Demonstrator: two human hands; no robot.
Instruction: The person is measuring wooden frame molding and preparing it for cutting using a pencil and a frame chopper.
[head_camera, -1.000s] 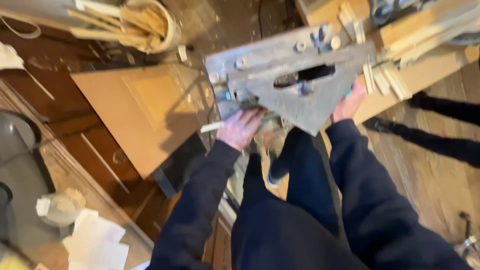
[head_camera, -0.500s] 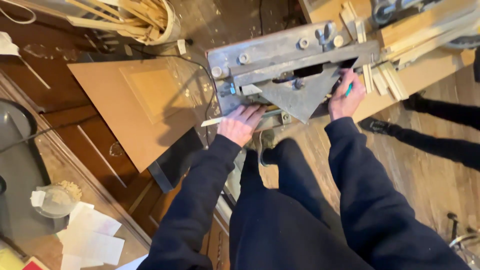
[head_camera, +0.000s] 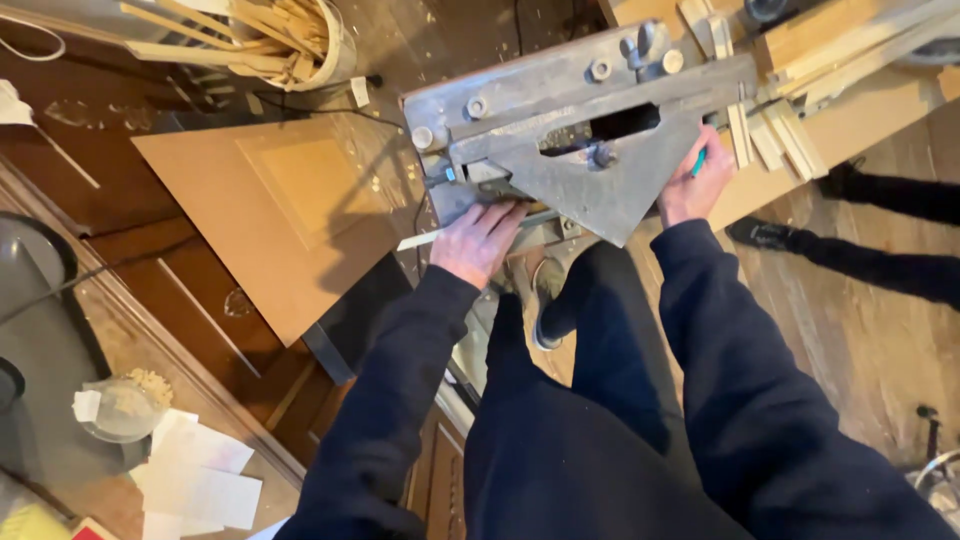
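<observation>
A grey metal cutting machine (head_camera: 570, 120) with a triangular plate, bolts and a wing nut stands in front of me. My left hand (head_camera: 478, 240) lies flat on a thin pale wooden strip (head_camera: 425, 238) that sticks out to the left from under the machine. My right hand (head_camera: 692, 185) is at the machine's right edge, closed around a small teal pen-like object (head_camera: 698, 160). Both arms wear dark blue sleeves.
A tan board (head_camera: 285, 215) leans at the left. A round basket of wooden sticks (head_camera: 290, 35) stands at the top. Short wood pieces (head_camera: 770, 135) lie on the bench at the right. Another person's dark legs and shoe (head_camera: 850, 240) are at the right. Papers (head_camera: 190, 475) lie at bottom left.
My left hand has settled flat onto the strip. My right hand has stayed at the machine's right edge. The view has shifted slightly.
</observation>
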